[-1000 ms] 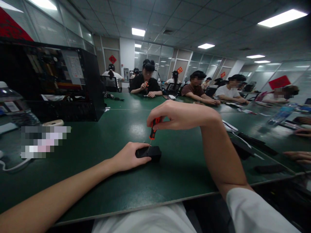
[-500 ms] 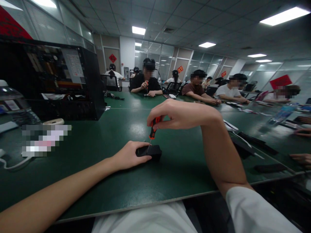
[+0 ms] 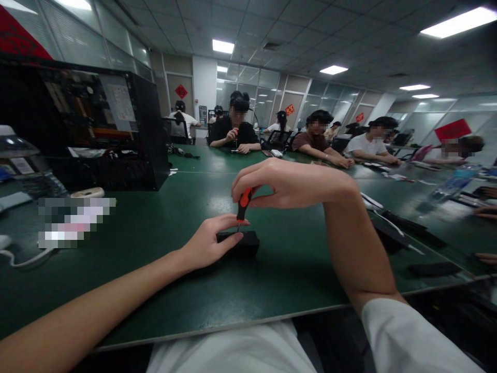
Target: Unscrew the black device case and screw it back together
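A small black block-shaped part point(image 3: 247, 246) lies on the green table point(image 3: 171, 305) in front of me. My left hand point(image 3: 212, 241) grips its left end, thumb on the near side and fingers on the far side. Above it, my right hand point(image 3: 264, 184) pinches the top of a screwdriver point(image 3: 244, 203) with an orange and black handle. The shaft points down beside my left thumb, and its tip is hidden there, so I cannot tell whether it sits in a screw.
An open black computer case point(image 3: 145, 129) stands at the left behind a clear bottle point(image 3: 29, 166). Cables and black parts point(image 3: 435, 269) lie at the right. A person in black point(image 3: 235, 132) sits across the table, with several others at the right.
The screwdriver has become more upright and its handle sits slightly lower. My left thumb and fingers have shifted up closer around the shaft on the black part.
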The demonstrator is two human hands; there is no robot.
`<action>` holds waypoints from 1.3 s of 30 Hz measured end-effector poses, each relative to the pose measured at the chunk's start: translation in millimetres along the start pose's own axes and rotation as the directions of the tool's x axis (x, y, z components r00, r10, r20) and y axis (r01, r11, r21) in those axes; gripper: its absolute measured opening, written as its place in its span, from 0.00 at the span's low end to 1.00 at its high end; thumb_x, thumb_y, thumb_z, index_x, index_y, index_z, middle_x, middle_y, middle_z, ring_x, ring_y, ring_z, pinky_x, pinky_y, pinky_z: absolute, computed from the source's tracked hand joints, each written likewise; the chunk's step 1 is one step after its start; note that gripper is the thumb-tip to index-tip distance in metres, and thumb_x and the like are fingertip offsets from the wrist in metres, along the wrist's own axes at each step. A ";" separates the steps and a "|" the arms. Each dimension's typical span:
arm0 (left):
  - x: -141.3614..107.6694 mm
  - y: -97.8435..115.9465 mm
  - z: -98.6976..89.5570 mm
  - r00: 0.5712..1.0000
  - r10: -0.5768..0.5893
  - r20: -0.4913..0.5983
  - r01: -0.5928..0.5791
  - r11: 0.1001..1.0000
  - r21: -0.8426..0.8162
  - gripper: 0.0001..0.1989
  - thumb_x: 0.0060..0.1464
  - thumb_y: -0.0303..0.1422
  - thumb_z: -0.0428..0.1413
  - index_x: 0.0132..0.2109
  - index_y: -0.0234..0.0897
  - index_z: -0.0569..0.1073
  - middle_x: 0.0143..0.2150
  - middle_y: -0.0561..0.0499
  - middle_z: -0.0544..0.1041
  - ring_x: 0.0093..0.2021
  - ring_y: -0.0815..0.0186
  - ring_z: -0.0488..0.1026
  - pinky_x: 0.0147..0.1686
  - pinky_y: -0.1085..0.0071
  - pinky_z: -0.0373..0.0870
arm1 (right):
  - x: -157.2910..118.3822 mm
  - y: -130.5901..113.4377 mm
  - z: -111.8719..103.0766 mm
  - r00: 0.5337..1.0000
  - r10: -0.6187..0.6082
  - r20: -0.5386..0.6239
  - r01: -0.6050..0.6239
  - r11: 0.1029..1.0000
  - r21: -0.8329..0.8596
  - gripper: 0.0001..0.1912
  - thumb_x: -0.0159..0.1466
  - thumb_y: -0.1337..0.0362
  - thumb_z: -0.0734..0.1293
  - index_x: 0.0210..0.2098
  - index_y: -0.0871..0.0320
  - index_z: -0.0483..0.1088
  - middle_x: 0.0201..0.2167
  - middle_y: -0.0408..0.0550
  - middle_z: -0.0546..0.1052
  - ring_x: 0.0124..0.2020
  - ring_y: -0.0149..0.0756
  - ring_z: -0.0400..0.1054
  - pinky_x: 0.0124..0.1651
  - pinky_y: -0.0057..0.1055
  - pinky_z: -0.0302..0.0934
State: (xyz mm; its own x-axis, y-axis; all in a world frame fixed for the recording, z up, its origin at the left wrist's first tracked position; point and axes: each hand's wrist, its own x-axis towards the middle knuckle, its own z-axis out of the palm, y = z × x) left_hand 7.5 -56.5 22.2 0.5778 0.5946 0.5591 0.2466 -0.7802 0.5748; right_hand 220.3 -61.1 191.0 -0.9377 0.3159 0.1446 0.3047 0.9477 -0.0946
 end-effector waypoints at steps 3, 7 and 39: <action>2.9 3.7 -0.4 0.999 0.024 -0.044 -0.025 0.999 -0.022 0.10 0.66 0.31 0.55 0.47 0.35 0.81 0.47 0.46 0.83 0.48 0.60 0.79 0.52 0.67 0.72 | 1.2 -2.5 0.2 1.000 0.013 -0.018 -0.014 1.000 -0.027 0.10 0.68 0.64 0.67 0.47 0.60 0.76 0.45 0.50 0.80 0.42 0.32 0.73 0.44 0.28 0.63; 3.4 3.9 0.5 0.999 -0.027 -0.045 0.025 0.998 -0.051 0.09 0.66 0.31 0.56 0.42 0.35 0.82 0.41 0.47 0.84 0.41 0.62 0.80 0.47 0.68 0.74 | 1.6 -4.4 -0.2 0.991 0.114 -0.068 -0.119 0.991 -0.069 0.15 0.70 0.56 0.66 0.48 0.60 0.76 0.38 0.48 0.81 0.34 0.31 0.72 0.37 0.28 0.60; 1.1 3.2 0.0 0.999 -0.014 -0.037 0.012 0.998 -0.057 0.10 0.65 0.32 0.57 0.40 0.35 0.82 0.38 0.47 0.83 0.38 0.62 0.80 0.42 0.69 0.74 | 0.8 -11.2 0.4 0.997 0.064 -0.050 -0.066 0.997 -0.042 0.07 0.70 0.65 0.65 0.44 0.59 0.76 0.39 0.47 0.80 0.37 0.32 0.72 0.40 0.29 0.60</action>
State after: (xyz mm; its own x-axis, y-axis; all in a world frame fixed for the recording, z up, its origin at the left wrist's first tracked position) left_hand 8.8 -58.4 24.7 0.5453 0.6124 0.5724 0.2093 -0.7607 0.6145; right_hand 216.2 -71.4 191.7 -0.9067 0.3779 0.1872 0.3730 0.9257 -0.0623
